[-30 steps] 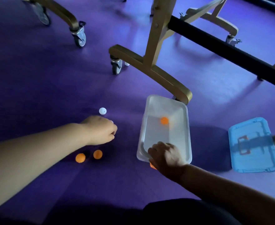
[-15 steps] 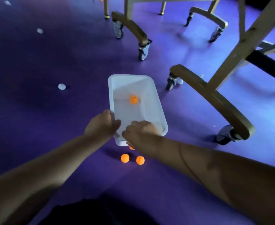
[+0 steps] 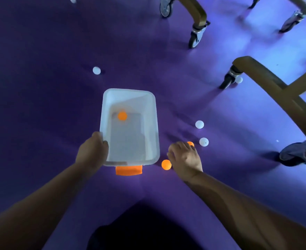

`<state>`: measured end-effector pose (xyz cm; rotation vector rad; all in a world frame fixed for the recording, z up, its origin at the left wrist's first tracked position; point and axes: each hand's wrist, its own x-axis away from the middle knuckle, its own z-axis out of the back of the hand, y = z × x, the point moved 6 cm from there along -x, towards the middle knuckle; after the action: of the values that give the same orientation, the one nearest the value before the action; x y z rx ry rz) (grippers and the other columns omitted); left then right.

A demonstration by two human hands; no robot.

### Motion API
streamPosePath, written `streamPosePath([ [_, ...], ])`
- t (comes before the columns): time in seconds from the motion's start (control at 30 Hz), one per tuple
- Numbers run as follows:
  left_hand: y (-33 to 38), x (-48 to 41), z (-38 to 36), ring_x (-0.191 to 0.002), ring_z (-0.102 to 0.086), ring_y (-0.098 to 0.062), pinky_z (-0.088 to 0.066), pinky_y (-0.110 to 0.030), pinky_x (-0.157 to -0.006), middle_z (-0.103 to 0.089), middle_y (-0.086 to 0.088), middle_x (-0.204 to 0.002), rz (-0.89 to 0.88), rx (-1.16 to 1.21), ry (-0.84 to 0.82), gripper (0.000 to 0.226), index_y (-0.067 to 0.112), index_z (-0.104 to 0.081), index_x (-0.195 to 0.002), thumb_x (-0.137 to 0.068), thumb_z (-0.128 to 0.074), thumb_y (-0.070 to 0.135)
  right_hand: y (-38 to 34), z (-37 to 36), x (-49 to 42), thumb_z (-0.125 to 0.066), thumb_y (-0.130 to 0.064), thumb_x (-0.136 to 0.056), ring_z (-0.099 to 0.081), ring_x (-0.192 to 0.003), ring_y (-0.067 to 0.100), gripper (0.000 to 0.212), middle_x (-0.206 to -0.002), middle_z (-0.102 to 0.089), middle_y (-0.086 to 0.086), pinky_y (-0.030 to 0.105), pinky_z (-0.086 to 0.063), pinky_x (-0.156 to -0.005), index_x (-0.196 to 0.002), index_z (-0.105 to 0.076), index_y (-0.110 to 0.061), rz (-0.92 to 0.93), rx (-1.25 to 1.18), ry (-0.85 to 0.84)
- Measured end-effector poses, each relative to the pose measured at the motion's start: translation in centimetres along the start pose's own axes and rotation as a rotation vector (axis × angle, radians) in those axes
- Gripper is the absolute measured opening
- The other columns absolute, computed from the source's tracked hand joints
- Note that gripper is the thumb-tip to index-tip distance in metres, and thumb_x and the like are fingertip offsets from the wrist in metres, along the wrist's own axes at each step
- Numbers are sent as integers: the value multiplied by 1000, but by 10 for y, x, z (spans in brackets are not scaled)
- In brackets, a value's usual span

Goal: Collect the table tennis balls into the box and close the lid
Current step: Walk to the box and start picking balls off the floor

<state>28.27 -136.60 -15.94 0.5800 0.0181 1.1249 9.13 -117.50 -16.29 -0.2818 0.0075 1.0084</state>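
The open white plastic box (image 3: pixel 153 123) sits on the purple floor with an orange latch (image 3: pixel 128 170) at its near end. One orange ball (image 3: pixel 122 116) lies inside. My left hand (image 3: pixel 92 152) grips the box's near-left rim. My right hand (image 3: pixel 184 158) hovers low to the right of the box, fingers loosely bent, with nothing seen in it. An orange ball (image 3: pixel 166 164) lies by its thumb side, and another orange ball (image 3: pixel 191 143) peeks out past its fingertips. Two white balls (image 3: pixel 199 124) (image 3: pixel 203 142) lie just beyond. The lid is out of view.
More white balls lie farther off: one (image 3: pixel 96 70) beyond the box to the left, one (image 3: pixel 73 0) at the top edge, one (image 3: pixel 238 79) by a caster. Golden table legs (image 3: pixel 275 91) with wheels (image 3: pixel 193 39) stand at the right and back.
My right hand has left the box's near rim and moved right, down to the balls on the floor. My left hand keeps its hold on the box, which has been carried to a new spot.
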Motion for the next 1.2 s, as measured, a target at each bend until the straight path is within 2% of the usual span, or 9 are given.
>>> streamPosePath([
  [0.17, -17, -8, -13, -90, -61, -45, -42, -40, -69, -62, -26, -101, 37, -42, 45, 21, -4, -45, -110, -94, -35, 5, -2, -53, 13, -48, -22, -92, -47, -116, 28, 37, -127, -49, 4, 36, -34, -96, -128, -52, -22, -49, 176, -472],
  [0.37, -13, -3, -16, -84, -63, -44, -38, -36, -58, -65, -25, -97, 54, 8, 131, 21, -3, -44, -113, -97, -35, 7, 3, -83, 19, -53, -11, -86, -44, -116, 26, 40, -123, -48, 3, 36, -30, -98, -122, -52, -28, -4, 355, -604],
  [0.43, -14, -4, -15, -82, -63, -42, -39, -35, -59, -66, -24, -95, 53, 13, 135, 20, -2, -45, -110, -97, -34, 8, 4, -81, 12, -51, -14, -87, -50, -111, 28, 34, -116, -54, 4, 38, -32, -96, -118, -57, -27, -19, 308, -551],
  [0.53, -15, -5, -14, -83, -64, -41, -38, -34, -60, -66, -21, -95, 63, 23, 144, 17, 1, -46, -107, -97, -35, 9, -2, -48, -14, -57, -20, -80, -62, -85, 33, 24, -89, -63, 7, 41, -41, -79, -102, -68, -19, -116, 31, -116],
  [0.67, -18, -5, -15, -79, -61, -38, -39, -35, -60, -66, -16, -94, 76, 35, 142, 22, 4, -46, -114, -95, -37, 11, -40, 3, -45, -46, -37, -86, -53, -94, 23, 41, -100, -64, 4, 37, -39, -83, -115, -62, -14, -82, -296, 251],
  [0.8, -21, -4, -14, -61, -46, -28, -33, -32, -55, -55, -5, -73, 104, 32, 146, 23, 5, -47, -112, -93, -36, 8, -78, 8, -64, -49, -37, -88, -56, -92, 27, 42, -102, -65, 5, 38, -44, -81, -117, -62, -10, 70, -396, 224],
  [0.9, -22, -5, -15, -63, -46, -28, -33, -31, -56, -53, -2, -75, 107, 69, 139, 22, 6, -47, -111, -91, -38, 7, -76, -2, -61, -48, -35, -89, -54, -96, 24, 42, -108, -63, 6, 34, -42, -87, -120, -59, -9, 68, -421, 206],
  [1.1, -24, -6, -16, -67, -50, -31, -37, -33, -57, -55, -7, -80, 89, 113, 133, 7, 10, -42, -94, -89, -39, 6, 7, -32, -10, -42, -32, -88, -53, -100, 32, 39, -105, -63, 11, 44, -45, -87, -109, -65, -8, -321, -271, 193],
  [1.2, -23, -6, -17, -72, -53, -35, -41, -36, -61, -60, -14, -86, 79, 99, 139, 16, 4, -46, -104, -90, -39, 7, 42, -61, 27, -52, -30, -91, -43, -114, 33, 37, -129, -51, 10, 43, -38, -93, -126, -57, -19, -479, -19, -152],
])
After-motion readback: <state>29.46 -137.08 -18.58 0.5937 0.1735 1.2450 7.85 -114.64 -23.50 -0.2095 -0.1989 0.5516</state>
